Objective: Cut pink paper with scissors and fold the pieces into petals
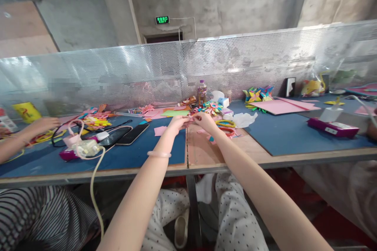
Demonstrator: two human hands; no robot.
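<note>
My left hand point(178, 123) and my right hand point(205, 121) meet above the front middle of the table, fingertips nearly touching. Both are closed in a pinch on a small piece of pink paper point(191, 118), mostly hidden by the fingers. A loose pink paper slip point(160, 130) lies beside my left hand. Just right of my right hand are a yellow loop-shaped handle point(225, 123) and a red one, which look like scissors. Behind my hands lie a light green sheet point(176, 113) and pink sheets. A multicoloured folded-paper flower point(212, 108) sits behind my right hand.
A capped bottle point(202, 93) stands near the perforated metal screen point(153, 70). Phones point(133, 134) and a power strip point(70, 153) with cables lie left. Another person's hand point(48, 122) works at far left. At right are a pink board point(282, 106) and a purple box point(332, 127).
</note>
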